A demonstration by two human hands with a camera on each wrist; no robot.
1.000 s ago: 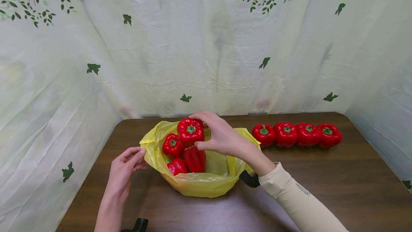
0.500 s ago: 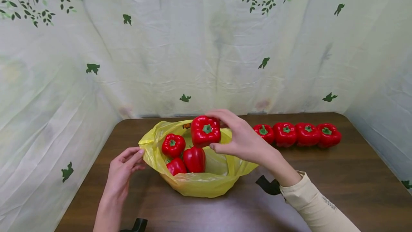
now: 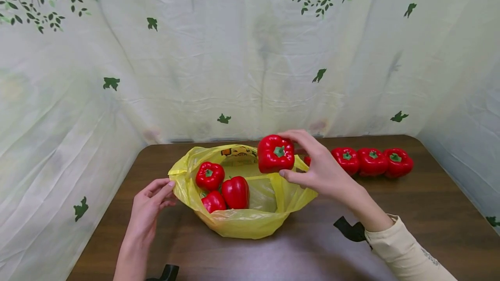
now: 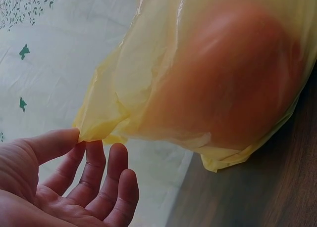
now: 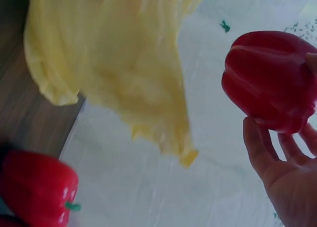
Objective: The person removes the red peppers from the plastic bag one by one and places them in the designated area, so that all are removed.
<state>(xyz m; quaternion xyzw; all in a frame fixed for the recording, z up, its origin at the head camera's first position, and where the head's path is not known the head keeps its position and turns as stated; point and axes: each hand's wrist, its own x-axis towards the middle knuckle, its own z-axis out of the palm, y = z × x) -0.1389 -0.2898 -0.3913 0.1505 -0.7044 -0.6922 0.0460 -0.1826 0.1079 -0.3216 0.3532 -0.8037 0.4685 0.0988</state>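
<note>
A yellow plastic bag [image 3: 250,224] stands on the table with its mouth wide, and 3 red bell peppers [image 3: 236,192] lie in its left half. My left hand [image 3: 150,203] pinches the bag's left rim between thumb and fingers; in the left wrist view an orange-red shape shows through the thin plastic. With my right hand [image 3: 324,166] I grip another red bell pepper [image 3: 275,154] above the bag's right side, its green stem facing the head camera. The right wrist view shows this pepper from the side, fingers around it and the bag apart from it.
On the brown wooden table [image 3: 422,220], a row of red bell peppers [image 3: 373,161] stands to the right of the bag, the nearest one mostly hidden behind my right hand. A pale leaf-print curtain [image 3: 269,77] hangs close behind the table.
My right hand has moved right with the bell pepper, from over the other peppers in the bag to the bag's right side. The left hand keeps its place on the rim.
</note>
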